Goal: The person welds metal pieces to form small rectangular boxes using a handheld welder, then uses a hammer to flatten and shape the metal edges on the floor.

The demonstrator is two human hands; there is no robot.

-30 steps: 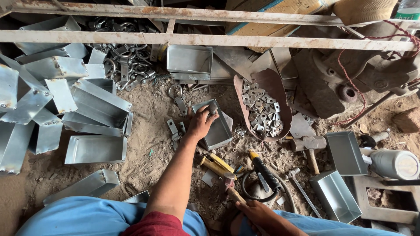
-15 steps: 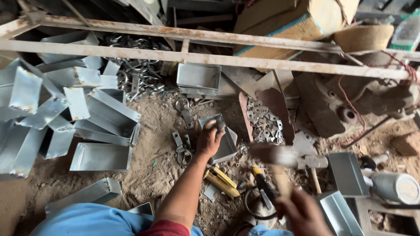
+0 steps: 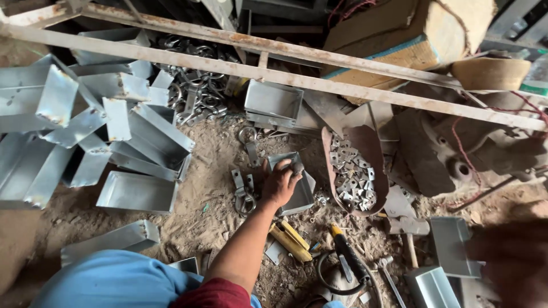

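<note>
My left hand reaches forward over the sandy ground and grips the near edge of a small folded grey metal tray, fingers curled on its rim. A ring bolt with bracket lies just left of that hand. My right hand is a dark blur at the lower right, raised near the camera over another metal tray; whether it holds anything is not visible. A hammer lies on the ground between the two hands.
Several folded metal trays are piled at the left. Two rusty angle bars cross the top. A rusty scoop holds small metal plates. Ring bolts are heaped behind. A yellow tool and a black hose tool lie near.
My right hand has swung from the bottom centre up and out to the lower right, now blurred. The left hand stays on the small tray. The camera has tilted slightly.
</note>
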